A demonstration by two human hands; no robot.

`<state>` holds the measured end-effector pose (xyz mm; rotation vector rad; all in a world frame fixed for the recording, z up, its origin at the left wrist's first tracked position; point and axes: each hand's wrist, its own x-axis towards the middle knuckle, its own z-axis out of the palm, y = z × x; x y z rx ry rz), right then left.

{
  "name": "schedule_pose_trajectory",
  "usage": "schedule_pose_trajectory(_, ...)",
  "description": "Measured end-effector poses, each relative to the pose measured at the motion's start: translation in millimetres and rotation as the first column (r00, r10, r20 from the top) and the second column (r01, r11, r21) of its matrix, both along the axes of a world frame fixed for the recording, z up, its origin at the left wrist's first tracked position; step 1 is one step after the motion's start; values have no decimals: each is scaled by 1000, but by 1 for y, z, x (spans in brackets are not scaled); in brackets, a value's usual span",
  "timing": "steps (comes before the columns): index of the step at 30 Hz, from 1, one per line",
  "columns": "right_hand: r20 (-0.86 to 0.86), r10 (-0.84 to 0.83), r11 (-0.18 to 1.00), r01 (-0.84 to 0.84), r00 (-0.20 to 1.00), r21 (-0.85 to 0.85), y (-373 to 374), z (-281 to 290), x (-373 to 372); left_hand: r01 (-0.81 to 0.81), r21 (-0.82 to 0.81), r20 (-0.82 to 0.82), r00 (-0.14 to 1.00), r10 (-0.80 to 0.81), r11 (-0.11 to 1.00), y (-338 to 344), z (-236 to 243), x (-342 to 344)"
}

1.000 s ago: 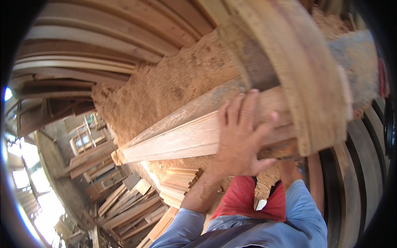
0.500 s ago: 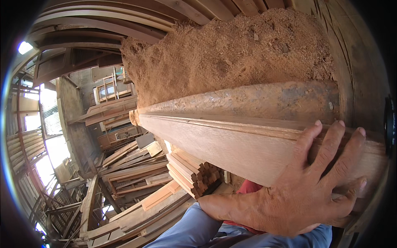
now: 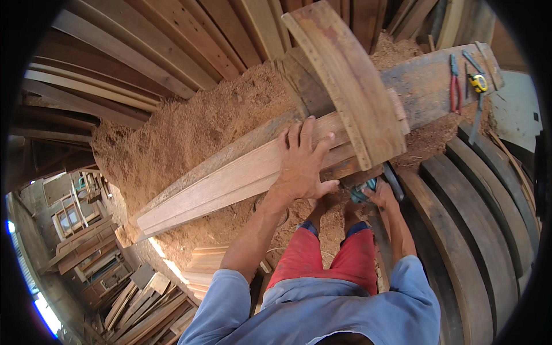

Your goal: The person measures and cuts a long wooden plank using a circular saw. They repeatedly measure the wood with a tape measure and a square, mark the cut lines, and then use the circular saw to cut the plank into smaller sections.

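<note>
We observe 2 hands near the centre of the frame. The left hand [image 3: 302, 167] rests with fingers spread on the long pale plank [image 3: 213, 192], which runs diagonally from the lower left to the centre of the frame. The right hand [image 3: 385, 194], right of centre, grasps a teal power tool [image 3: 361, 191], just below the lower end of a curved wooden block [image 3: 352, 80]. We note this block lying across the plank. At upper right, we locate red-handled pliers [image 3: 455, 92] and 1 yellow tape measure [image 3: 478, 84] on the desk [image 3: 422, 86].
</note>
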<state>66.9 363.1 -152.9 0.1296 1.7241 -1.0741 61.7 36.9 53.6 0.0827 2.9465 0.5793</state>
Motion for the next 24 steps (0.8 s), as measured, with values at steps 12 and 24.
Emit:
schedule_pose_trajectory(12, -316, -762, 622, 775, 566, -112, 69, 181, 81, 24, -156, 117, 993, -6, 987, 8, 4, -6)
schedule_pose_trajectory(24, -388, -544, 769, 627, 744, 124, 93, 264, 88, 28, -177, 204, 979, 9, 984, 9, 9, -5)
